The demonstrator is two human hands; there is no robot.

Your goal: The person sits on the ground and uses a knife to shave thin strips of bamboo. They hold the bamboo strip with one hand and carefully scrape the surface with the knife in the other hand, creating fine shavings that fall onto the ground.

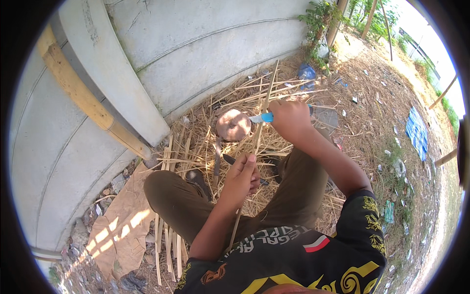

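My left hand (242, 176) is closed around a long, thin strip of bamboo (269, 93), which slants up from my lap toward the wall. My right hand (292, 117) grips a utility knife (267, 117) with a blue handle. Its blade points left, crossing close to the strip above my left hand; whether it touches the strip I cannot tell. Just left of the blade is a round wooden block (233, 125), like a short stump. A long dark blade-like tool (217, 159) lies below the block, between my knees.
Shavings and split strips (169, 240) cover the ground around my legs. A concrete wall (205, 29) rises ahead and left, with a bamboo pole (78, 88) leaning on it. Flattened cardboard (120, 225) lies at left. Blue plastic (307, 73) and a blue checked cloth (416, 133) lie at right.
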